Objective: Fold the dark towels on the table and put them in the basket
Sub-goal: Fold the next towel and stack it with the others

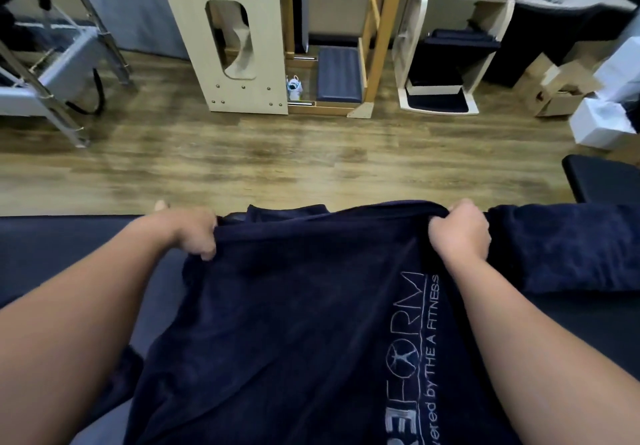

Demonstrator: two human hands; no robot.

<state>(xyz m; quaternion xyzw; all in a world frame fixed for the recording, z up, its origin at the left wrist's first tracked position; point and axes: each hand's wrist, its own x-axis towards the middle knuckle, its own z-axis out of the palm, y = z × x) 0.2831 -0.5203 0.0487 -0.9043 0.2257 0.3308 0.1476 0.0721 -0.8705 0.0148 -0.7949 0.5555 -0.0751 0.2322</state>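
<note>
Left hand (194, 233) and right hand (459, 233) pinching the dark towel (294, 323) (far edge): best kept taut, corners level.

Both bare forearms reach forward, the left hand (194, 233) and right hand (459, 233) each clenched, knuckles up, gripping the towel's (294, 323) far edge.

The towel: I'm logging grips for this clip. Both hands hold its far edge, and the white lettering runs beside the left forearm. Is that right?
Not quite. In the head view both the left hand and the right hand do grip the far edge of the dark towel, but the white lettering runs beside the right forearm, not the left.
</note>
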